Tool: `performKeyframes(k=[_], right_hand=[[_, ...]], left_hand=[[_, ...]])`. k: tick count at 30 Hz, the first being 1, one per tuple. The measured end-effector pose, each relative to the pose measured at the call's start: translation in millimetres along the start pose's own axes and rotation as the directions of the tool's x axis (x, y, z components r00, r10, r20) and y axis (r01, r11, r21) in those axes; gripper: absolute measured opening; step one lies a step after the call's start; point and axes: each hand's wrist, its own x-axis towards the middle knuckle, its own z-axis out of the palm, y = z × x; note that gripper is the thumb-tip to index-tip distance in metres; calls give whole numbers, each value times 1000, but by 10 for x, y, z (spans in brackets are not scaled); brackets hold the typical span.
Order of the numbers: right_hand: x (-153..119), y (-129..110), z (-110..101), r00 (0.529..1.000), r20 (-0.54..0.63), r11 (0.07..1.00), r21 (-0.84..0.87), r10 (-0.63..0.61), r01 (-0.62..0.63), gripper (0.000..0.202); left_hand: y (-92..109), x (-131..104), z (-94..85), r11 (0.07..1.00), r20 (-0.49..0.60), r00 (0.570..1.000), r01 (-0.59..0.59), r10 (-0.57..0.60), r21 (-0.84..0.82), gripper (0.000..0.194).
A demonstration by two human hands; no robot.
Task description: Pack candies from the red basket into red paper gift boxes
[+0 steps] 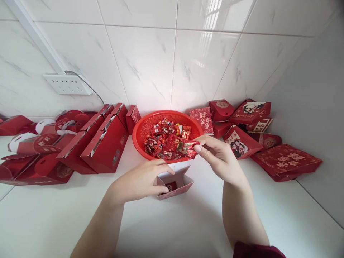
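An open red box (177, 193) stands on the white table, its pale inside facing up, with a dark red packet (171, 186) inside. My left hand (143, 181) grips the box's left side between thumb and fingers. Pinched in the fingertips of my right hand (219, 154) is a shiny red candy packet (184, 146), above the front rim of a red basket (139, 143). Many small wrapped candies (158, 139) lie in the basket, just behind the open box.
Red boxes (107, 150) and handled boxes (48, 170) stand at the left. More red boxes (287, 161) are piled at the right. Behind is a tiled wall (142, 64) with a power socket (67, 85) and a cable.
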Motion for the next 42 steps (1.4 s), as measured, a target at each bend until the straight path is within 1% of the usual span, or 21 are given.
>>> performKeyframes(k=[4, 6, 9, 12, 14, 16, 18, 19, 21, 23, 26, 28, 30, 31, 33, 36, 37, 39, 40, 41, 42], right_hand=[[-7, -13, -54, 987, 11, 987, 11, -157, 157, 14], [-22, -20, -89, 961, 46, 962, 39, -273, 272, 10], [-52, -40, -133, 911, 88, 913, 104, -403, 394, 12], [-69, -65, -153, 883, 105, 884, 164, -457, 438, 11], [-66, -73, -145, 874, 172, 888, 163, -455, 430, 8], [-56, -67, -119, 858, 318, 914, 109, -404, 390, 6], [-45, -46, -82, 832, 465, 943, 16, -303, 334, 6], [-42, -33, -62, 824, 509, 951, -34, -248, 307, 8], [-40, -8, -28, 823, 544, 958, -111, -165, 265, 10], [-42, 3, -8, 835, 538, 957, -159, -120, 241, 11], [-50, -10, -3, 864, 495, 952, -209, -92, 222, 12], [-53, -34, -11, 887, 451, 950, -227, -94, 216, 12], [-51, -60, -25, 906, 412, 952, -228, -96, 204, 12], [-48, -71, -35, 913, 397, 954, -226, -95, 197, 12], [-38, -81, -56, 919, 384, 955, -231, -87, 187, 15], [-18, -39, -70, 930, 366, 939, -307, -34, 155, 18], [-10, -4, -64, 937, 350, 923, -364, 12, 124, 20], [8, 96, -35, 941, 293, 849, -529, 171, 10, 24], [19, 155, -14, 928, 253, 785, -617, 274, -63, 25], [32, 214, 9, 902, 220, 716, -687, 371, -127, 26], [48, 269, 32, 870, 204, 661, -731, 449, -169, 26]], left_hand=[[114, -10, -36, 1000, 112, 994, 9, -6, -30, 47], [166, -6, -57, 999, 180, 983, 24, -18, -32, 51], [189, 7, -67, 999, 218, 976, 14, -6, -37, 49], [171, 16, -66, 998, 219, 976, 4, 10, -62, 45], [163, 18, -69, 997, 209, 978, 24, -7, -78, 47], [164, 22, -71, 995, 203, 979, 30, -11, -93, 53], [164, 28, -65, 995, 201, 980, 21, -2, -93, 56], [162, 32, -59, 996, 202, 979, 18, 0, -89, 56], [155, 39, -43, 996, 201, 979, 30, -13, -79, 55], [147, 43, -31, 997, 198, 980, 46, -32, -69, 55], [139, 45, -40, 996, 146, 987, 72, -64, -54, 43], [122, 39, -63, 992, 42, 994, 102, -99, -71, 35], [71, 20, -90, 984, -113, 982, 138, -150, -110, 34], [27, 7, -103, 979, -199, 963, 156, -180, -129, 34], [-103, -13, -131, 966, -348, 905, 195, -244, -170, 32], [-391, 32, -217, 929, -493, 800, 207, -342, -307, 33], [-502, 86, -267, 918, -517, 778, 191, -357, -347, 34], [-731, 265, -400, 916, -514, 770, 234, -379, -325, 36], [-842, 387, -474, 913, -493, 770, 315, -405, -259, 38], [-947, 526, -545, 895, -420, 792, 418, -442, -154, 39], [-1046, 674, -608, 880, -360, 807, 462, -468, -109, 37]])
